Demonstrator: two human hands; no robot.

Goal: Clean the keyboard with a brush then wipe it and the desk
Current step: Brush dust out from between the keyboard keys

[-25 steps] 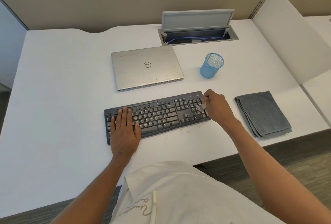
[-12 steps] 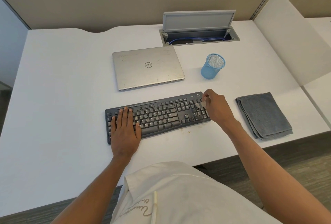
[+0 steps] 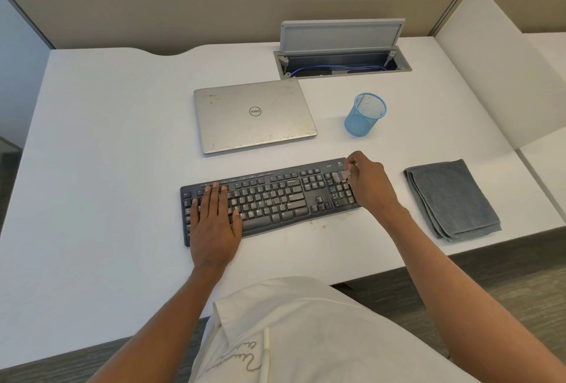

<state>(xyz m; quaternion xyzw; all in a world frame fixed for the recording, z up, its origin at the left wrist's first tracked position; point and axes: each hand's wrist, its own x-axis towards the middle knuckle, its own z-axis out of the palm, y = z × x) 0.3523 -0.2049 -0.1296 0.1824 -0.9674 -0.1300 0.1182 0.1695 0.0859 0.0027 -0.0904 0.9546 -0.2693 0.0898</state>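
Two hands of yours were on the black keyboard (image 3: 275, 198), which lay across the middle of the white counter (image 3: 92, 168), near its front edge. Your left hand (image 3: 214, 217) lay flat on the keyboard's left end, fingers straight and close together, grasping nothing. Behind the keyboard and apart from it sat a closed silver laptop (image 3: 254, 116). A few brownish specks (image 3: 318, 223) marked the counter just in front of the keyboard's right half. At the back, a grey cable hatch (image 3: 343, 36) stood with its lid raised and blue cable showing inside. Right of the laptop, a blue mesh cup (image 3: 364, 114) stood upright. Your right hand (image 3: 370, 183) was curled round a small brush (image 3: 338, 176), whose pale bristles rested on the top keys of the number pad at the keyboard's right end. Further right, a folded grey cloth (image 3: 453, 198) lay flat on the counter, apart from the keyboard.
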